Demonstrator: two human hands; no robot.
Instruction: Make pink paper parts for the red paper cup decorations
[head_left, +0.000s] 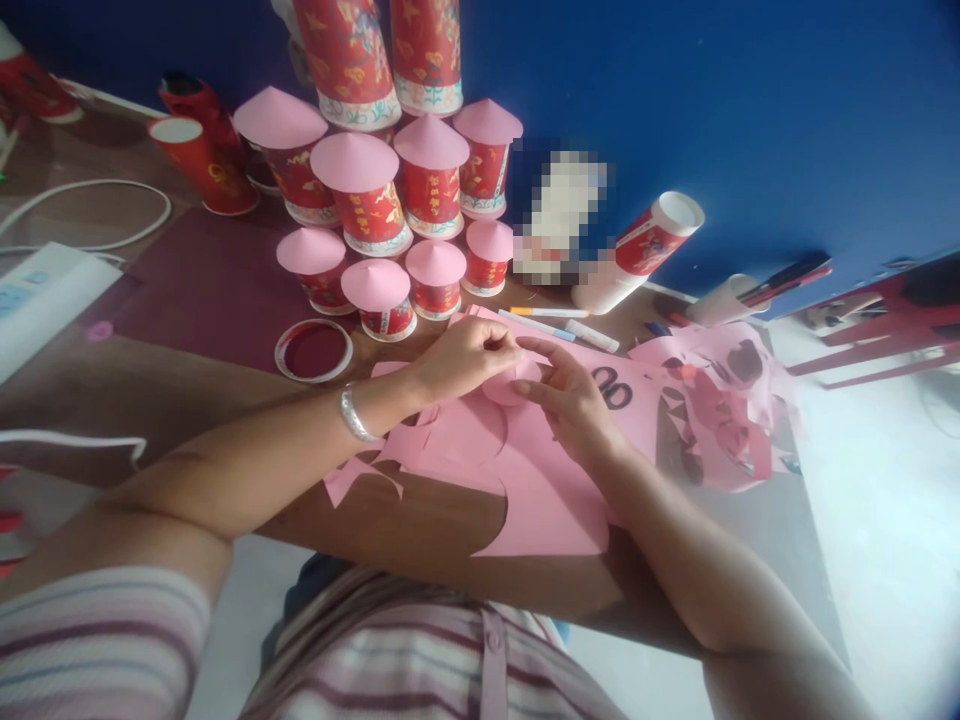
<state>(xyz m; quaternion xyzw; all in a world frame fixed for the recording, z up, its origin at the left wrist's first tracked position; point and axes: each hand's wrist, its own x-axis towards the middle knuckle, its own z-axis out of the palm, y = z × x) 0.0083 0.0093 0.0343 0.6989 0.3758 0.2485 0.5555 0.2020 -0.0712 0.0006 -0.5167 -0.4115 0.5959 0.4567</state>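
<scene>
Both of my hands meet over a small round piece of pink paper (517, 380) above the table's middle. My left hand (465, 355), with a silver bracelet on its wrist, pinches the piece's top edge. My right hand (574, 395) holds its right side with the fingers spread over it. Under them lies a large pink paper sheet (547, 490) with round cut-outs. Black-handled scissors (615, 388) rest on the sheet just right of my right hand.
Several red paper cups with pink cone lids (375, 200) are stacked behind. A red-filled lid (313, 350) sits at the left, markers (555, 322) behind my hands, pink scraps (720, 400) at the right, and a white power strip (45, 300) at the far left.
</scene>
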